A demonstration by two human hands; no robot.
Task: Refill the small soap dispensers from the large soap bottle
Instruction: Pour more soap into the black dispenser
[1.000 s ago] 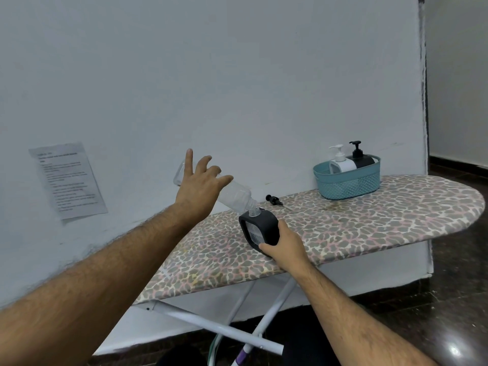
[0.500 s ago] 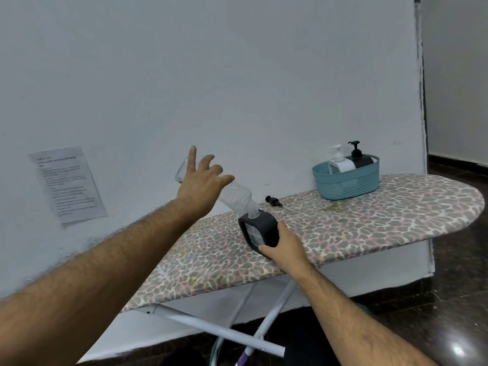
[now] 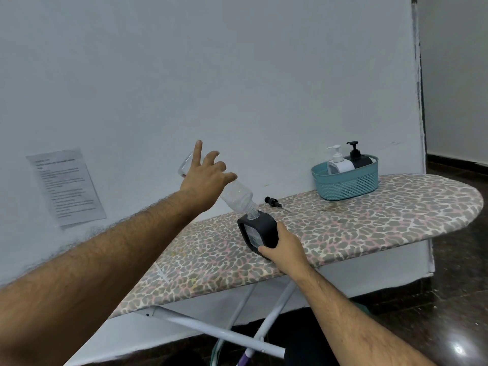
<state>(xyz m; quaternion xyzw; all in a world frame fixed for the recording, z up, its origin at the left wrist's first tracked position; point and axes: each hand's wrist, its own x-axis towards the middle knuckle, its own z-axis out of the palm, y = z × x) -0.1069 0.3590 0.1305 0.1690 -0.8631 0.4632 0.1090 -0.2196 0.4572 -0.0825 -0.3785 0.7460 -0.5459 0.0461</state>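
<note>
My left hand grips a clear plastic bottle, tipped steeply with its base up to the left and its mouth down in the neck of a dark grey soap dispenser. The index finger of that hand sticks up. My right hand holds the dispenser from its right side; it stands tilted on the ironing board. The dispenser's black pump head lies loose on the board behind it.
A teal basket at the back of the board holds a white dispenser and a black dispenser, both with pumps on. A printed sheet hangs on the wall at left. The board's metal legs cross below.
Both hands, the bottle and the dispenser keep almost the same pose. The view has shifted slightly.
</note>
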